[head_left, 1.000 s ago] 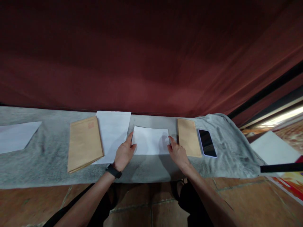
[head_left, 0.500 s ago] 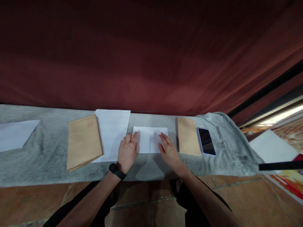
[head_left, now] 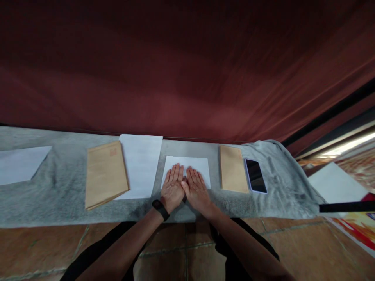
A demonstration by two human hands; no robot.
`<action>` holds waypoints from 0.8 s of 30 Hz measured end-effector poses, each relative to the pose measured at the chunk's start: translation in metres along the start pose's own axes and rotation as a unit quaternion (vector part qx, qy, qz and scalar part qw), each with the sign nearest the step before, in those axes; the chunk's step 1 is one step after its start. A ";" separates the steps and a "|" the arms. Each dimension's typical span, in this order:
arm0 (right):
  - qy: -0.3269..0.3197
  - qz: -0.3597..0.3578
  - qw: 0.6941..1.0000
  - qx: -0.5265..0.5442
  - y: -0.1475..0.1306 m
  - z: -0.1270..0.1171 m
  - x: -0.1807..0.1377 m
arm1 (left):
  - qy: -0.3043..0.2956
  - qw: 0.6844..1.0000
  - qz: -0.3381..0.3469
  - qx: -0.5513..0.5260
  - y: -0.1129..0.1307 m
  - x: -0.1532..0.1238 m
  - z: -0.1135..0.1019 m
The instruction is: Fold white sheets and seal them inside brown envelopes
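Observation:
A white sheet of paper [head_left: 202, 164], smaller than the stack beside it, lies on the grey cloth in front of me. My left hand [head_left: 173, 187] rests flat on its lower left part, fingers stretched forward. Beside it, my right hand [head_left: 195, 189] lies flat on the paper too, its thumb touching or overlapping the left hand's thumb side. Between them the two hands hide the middle of the paper. Left of it are larger white sheets [head_left: 143, 164], partly under a pile of brown envelopes [head_left: 105, 175]. To the right sits a smaller pile of brown envelopes [head_left: 233, 169].
A phone [head_left: 256, 175] with a dark screen lies right of the smaller envelopes. More white paper [head_left: 22, 166] is at the far left. The grey cloth [head_left: 58, 199] covers a long narrow surface, with a dark red curtain [head_left: 175, 97] behind and a tiled floor [head_left: 164, 249] below.
Both hands have moved inward across the paper and come together at its middle, fingers now laid flat. Before, they were apart near its left and right sides.

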State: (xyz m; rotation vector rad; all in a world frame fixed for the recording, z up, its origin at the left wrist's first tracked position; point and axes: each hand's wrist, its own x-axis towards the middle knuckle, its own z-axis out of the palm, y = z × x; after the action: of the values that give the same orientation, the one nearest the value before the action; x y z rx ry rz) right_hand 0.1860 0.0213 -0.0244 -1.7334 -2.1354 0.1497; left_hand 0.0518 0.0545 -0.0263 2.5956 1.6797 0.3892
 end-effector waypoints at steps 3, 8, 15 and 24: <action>0.019 0.007 0.999 -0.034 0.007 0.001 -0.002 | 0.032 0.999 -0.037 -0.007 -0.007 0.003 0.002; 0.043 0.026 0.996 -0.075 0.019 -0.002 -0.002 | 0.064 0.996 -0.063 -0.018 -0.017 0.005 0.005; 0.044 0.069 0.990 -0.113 0.036 -0.006 0.000 | 0.087 0.993 -0.072 -0.031 -0.024 0.004 0.005; 0.068 0.090 0.987 -0.112 0.049 -0.005 -0.011 | 0.095 0.992 -0.072 -0.041 -0.033 0.001 0.007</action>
State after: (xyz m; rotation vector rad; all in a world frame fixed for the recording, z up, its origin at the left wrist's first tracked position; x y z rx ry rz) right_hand 0.2346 0.0211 -0.0377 -2.0005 -1.9581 -0.1629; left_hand 0.0242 0.0697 -0.0385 2.4271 1.8498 0.7018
